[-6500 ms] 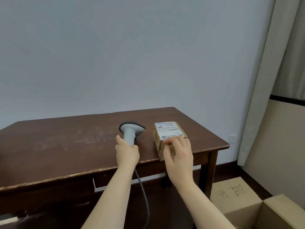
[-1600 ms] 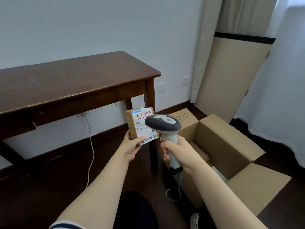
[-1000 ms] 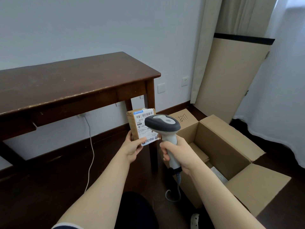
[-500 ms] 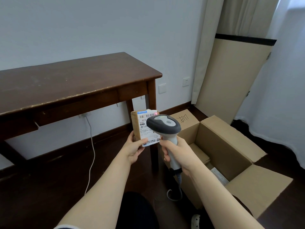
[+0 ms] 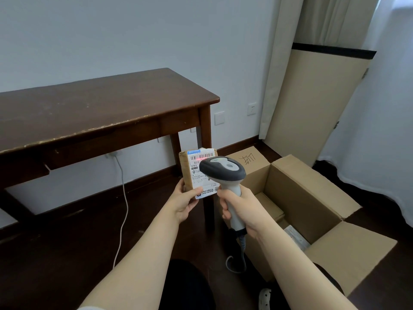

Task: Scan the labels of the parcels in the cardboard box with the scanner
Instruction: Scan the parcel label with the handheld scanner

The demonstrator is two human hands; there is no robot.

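Right part of the label hidden behind the head of the scanner; small print too fine to read, only a barcode along the top with a red line across it. Scanner cable lost below the right forearm. Near end of the cardboard box covered by that same forearm, so part of its bottom out of sight. Handwriting on the far flap not legible.

Parcel held upright in the air by the left hand, thumb on the label's lower edge, fingers behind, just in front of the leg of the table. Right hand wrapped around the scanner's pale handle, head close to the label; touching or not, cannot tell. Open dark floor to the left, crossed by a white cord hanging from the wall under the table. Box standing on the floor to the right, flaps folded outward, near the table leg.

Inside the box: a flat brown carton at the far end and a pale labelled packet nearer, only partly seen
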